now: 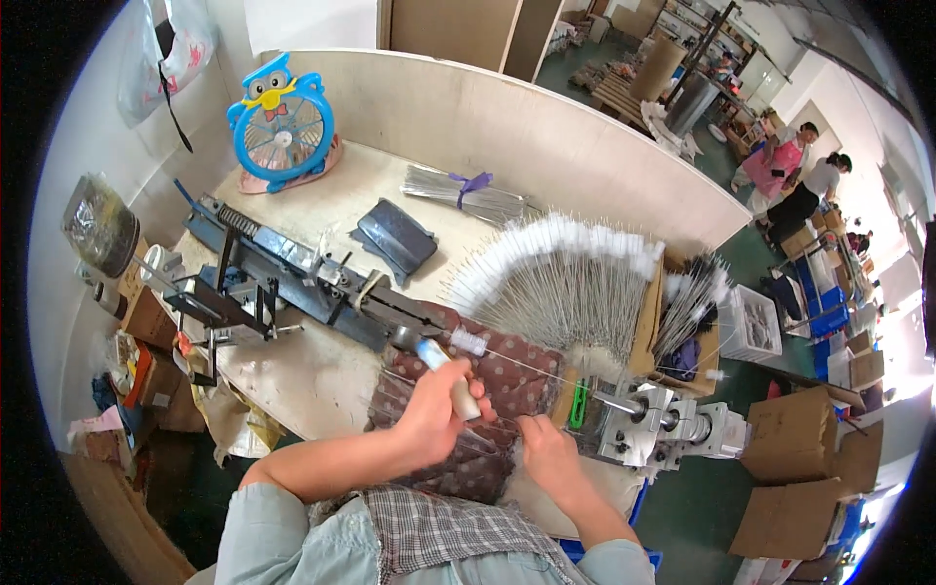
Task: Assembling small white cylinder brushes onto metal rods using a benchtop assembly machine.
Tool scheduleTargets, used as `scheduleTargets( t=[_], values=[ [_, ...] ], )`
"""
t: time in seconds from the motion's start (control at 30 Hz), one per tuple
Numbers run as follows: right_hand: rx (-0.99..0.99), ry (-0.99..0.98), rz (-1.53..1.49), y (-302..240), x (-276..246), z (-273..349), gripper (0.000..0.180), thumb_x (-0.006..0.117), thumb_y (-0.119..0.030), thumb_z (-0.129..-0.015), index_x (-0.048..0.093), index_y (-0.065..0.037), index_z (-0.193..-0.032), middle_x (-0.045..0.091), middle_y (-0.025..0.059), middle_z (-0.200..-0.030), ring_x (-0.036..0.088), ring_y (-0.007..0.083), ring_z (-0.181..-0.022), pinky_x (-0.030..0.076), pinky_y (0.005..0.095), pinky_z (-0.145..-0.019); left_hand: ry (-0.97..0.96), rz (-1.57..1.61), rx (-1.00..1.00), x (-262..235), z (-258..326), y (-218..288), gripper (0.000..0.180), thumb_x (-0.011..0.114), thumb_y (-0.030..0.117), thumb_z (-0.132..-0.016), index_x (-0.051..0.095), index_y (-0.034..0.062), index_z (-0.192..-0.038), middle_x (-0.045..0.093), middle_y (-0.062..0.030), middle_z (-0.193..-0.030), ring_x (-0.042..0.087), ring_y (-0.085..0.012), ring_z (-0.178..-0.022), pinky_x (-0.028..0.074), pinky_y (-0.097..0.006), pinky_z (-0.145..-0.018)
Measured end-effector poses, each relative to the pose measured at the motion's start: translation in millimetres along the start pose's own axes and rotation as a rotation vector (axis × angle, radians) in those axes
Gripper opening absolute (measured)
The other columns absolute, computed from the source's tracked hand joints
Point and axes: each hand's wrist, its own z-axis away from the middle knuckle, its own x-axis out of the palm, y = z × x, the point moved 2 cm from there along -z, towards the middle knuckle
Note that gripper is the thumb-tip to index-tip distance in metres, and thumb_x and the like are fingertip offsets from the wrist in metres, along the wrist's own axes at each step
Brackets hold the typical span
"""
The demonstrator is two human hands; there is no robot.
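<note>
My left hand [439, 405] is closed round a short hammer-like tool [464, 399] with a pale handle, blue and white near its round grey metal end. That end lies by the long dark metal fixture [336, 292]. Just beyond the hand, a white brush head [468, 341] sits on a thin wire stretched toward the silver machine chuck [634, 408]. To the right, my right hand [549, 453] has its fingertips pinched together over the dotted brown cloth [526, 375]; what they hold, if anything, is too small to make out. A green-handled piece [578, 405] lies near it.
A fan of white-tufted wire brushes [565, 283] covers the back right of the bench, beside a cardboard box [651, 327] with more brushes. Behind are a wire bundle [468, 193], a dark pouch [395, 237] and a blue fan [283, 136]. A low partition [546, 127] edges the bench.
</note>
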Motion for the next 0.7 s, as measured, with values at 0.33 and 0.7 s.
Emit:
scheduleTargets(
  t=[0.33,0.7],
  values=[
    [-0.074,0.006,0.239,3,-97,-1,0.024,0.055,0.002,-0.072,0.056,-0.006,-0.094,0.054,0.0112,-0.083,0.06,0.0295,-0.074,0.051,0.0384,-0.061,-0.427,-0.137,-0.244,-42,47,54,0.041,0.041,0.031,-0.096,0.061,-0.0045,-0.092,0.063,-0.011,-0.074,0.058,-0.0171,-0.06,0.048,-0.03,-0.063],
    [0.119,0.299,-0.188,22,-107,-34,0.02,0.059,-0.001,-0.084,0.062,-0.003,-0.104,0.064,0.0133,-0.083,0.062,0.0206,-0.058,0.05,0.0306,-0.054,-0.539,-1.39,0.917,58,-30,-30,0.016,0.057,0.016,-0.085,0.062,0.0035,-0.095,0.066,-0.0117,-0.09,0.065,-0.0248,-0.075,0.052,-0.034,-0.063]
  ],
)
